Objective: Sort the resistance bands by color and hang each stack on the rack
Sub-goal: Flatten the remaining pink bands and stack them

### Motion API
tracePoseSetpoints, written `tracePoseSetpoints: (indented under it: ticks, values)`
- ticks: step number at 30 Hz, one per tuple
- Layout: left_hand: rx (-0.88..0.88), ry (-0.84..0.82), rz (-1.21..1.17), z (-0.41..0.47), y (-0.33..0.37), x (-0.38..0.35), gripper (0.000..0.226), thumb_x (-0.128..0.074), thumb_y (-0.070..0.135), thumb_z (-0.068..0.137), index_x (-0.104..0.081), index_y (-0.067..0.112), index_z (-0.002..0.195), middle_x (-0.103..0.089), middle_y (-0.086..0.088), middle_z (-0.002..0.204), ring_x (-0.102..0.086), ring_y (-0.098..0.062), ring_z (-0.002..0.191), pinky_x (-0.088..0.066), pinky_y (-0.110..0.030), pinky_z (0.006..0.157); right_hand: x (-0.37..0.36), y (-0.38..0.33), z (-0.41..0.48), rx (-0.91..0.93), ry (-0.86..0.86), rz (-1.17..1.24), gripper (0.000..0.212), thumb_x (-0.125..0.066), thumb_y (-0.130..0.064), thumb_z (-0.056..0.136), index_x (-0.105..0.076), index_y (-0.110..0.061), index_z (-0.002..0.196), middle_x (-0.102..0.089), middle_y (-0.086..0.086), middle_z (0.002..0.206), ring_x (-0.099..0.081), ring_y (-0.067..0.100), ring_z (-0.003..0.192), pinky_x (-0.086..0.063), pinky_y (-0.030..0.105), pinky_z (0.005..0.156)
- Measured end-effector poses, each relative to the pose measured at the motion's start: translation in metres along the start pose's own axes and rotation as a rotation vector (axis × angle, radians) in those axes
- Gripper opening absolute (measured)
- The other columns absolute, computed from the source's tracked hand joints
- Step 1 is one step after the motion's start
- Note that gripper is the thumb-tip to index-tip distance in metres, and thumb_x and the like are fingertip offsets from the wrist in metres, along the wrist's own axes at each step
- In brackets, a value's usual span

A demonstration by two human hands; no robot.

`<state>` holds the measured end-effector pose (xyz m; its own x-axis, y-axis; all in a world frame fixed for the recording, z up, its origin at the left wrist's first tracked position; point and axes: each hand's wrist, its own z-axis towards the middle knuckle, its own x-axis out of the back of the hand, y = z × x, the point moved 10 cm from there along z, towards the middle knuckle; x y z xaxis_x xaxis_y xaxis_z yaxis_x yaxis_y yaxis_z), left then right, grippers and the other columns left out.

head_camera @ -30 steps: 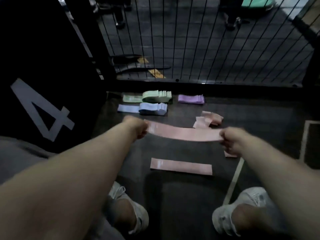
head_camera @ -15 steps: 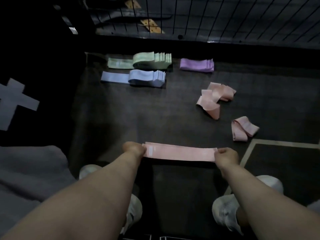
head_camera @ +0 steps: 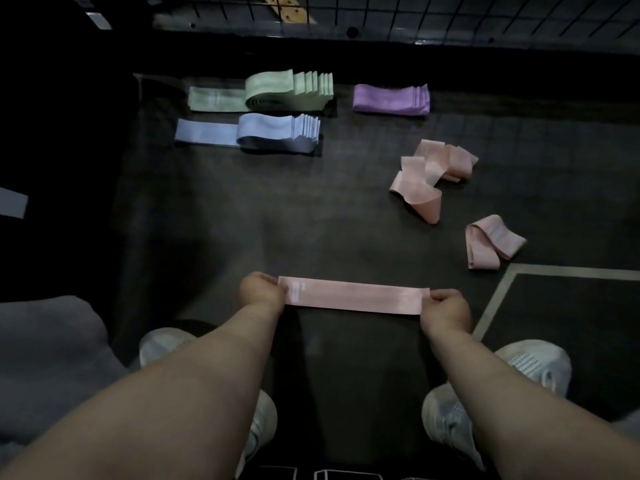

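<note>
A flat pink band (head_camera: 353, 295) is stretched low over the dark floor between my hands. My left hand (head_camera: 261, 291) pinches its left end and my right hand (head_camera: 445, 308) pinches its right end. Loose crumpled pink bands (head_camera: 433, 174) lie further out on the right, with another folded pink band (head_camera: 491, 240) nearer. Along the far edge sit a green stack (head_camera: 287, 90), a blue stack (head_camera: 273, 133) and a purple stack (head_camera: 391, 98). Any pink band under the held one is hidden.
A black wire fence (head_camera: 415, 12) on a dark base runs across the far side. My two white shoes (head_camera: 530, 362) stand on the floor below my arms. A pale floor line (head_camera: 498, 296) angles off at the right. A dark wall stands left.
Both hands have brought the stretched pink band down and toward me, over the spot where another flat pink band lay. My view has tilted down toward the floor.
</note>
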<state>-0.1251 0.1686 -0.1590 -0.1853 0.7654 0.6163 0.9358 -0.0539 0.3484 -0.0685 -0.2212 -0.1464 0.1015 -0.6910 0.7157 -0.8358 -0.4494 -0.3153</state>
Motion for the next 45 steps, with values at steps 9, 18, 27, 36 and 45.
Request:
tracePoseSetpoints:
  ticks: [9,18,27,36,45]
  values:
    - [-0.222,0.17,0.538,-0.004,0.03,0.005,0.034,-0.064,0.035,0.084,-0.059,0.022,0.115,-0.052,-0.008,0.127,-0.051,-0.03,0.122,-0.04,-0.039,0.102,-0.006,-0.041,-0.015,0.434,0.037,-0.53,0.047,-0.068,-0.029,0.09,-0.054,-0.021,0.134,-0.044,0.008,0.141,-0.042,0.028,0.133,-0.034,0.043,0.112]
    - [-1.022,-0.042,1.14,-0.044,0.053,-0.071,0.05,-0.059,0.031,0.088,-0.045,0.03,0.136,-0.043,0.0,0.135,-0.043,-0.024,0.124,-0.03,-0.037,0.104,-0.069,-0.054,-0.04,0.899,-0.306,-0.904,0.069,-0.064,-0.018,0.092,-0.033,-0.031,0.152,-0.028,-0.002,0.151,-0.027,0.022,0.141,-0.022,0.037,0.121]
    - [-0.975,-0.071,1.11,-0.041,0.051,-0.066,0.047,-0.06,0.039,0.085,-0.048,0.031,0.13,-0.045,0.0,0.128,-0.045,-0.024,0.121,-0.031,-0.039,0.103,-0.066,-0.052,-0.038,0.928,-0.282,-0.883,0.065,-0.064,-0.027,0.091,-0.035,-0.03,0.15,-0.029,-0.001,0.148,-0.029,0.021,0.14,-0.022,0.036,0.119]
    - [-0.164,0.071,0.364,-0.011,0.015,-0.006,0.044,-0.055,0.032,0.094,-0.049,0.014,0.134,-0.046,-0.016,0.139,-0.044,-0.036,0.13,-0.034,-0.045,0.107,-0.008,-0.023,0.011,0.242,-0.027,-0.253,0.052,-0.065,-0.016,0.093,-0.043,-0.012,0.14,-0.044,0.013,0.143,-0.048,0.031,0.13,-0.042,0.046,0.11]
    - [-0.186,0.093,0.449,-0.006,0.029,-0.006,0.041,-0.056,0.036,0.092,-0.056,0.018,0.128,-0.053,-0.012,0.132,-0.05,-0.033,0.125,-0.036,-0.041,0.105,-0.002,-0.085,0.013,0.478,0.028,-0.345,0.051,-0.066,-0.022,0.094,-0.046,-0.018,0.141,-0.038,0.01,0.148,-0.043,0.029,0.134,-0.038,0.043,0.112]
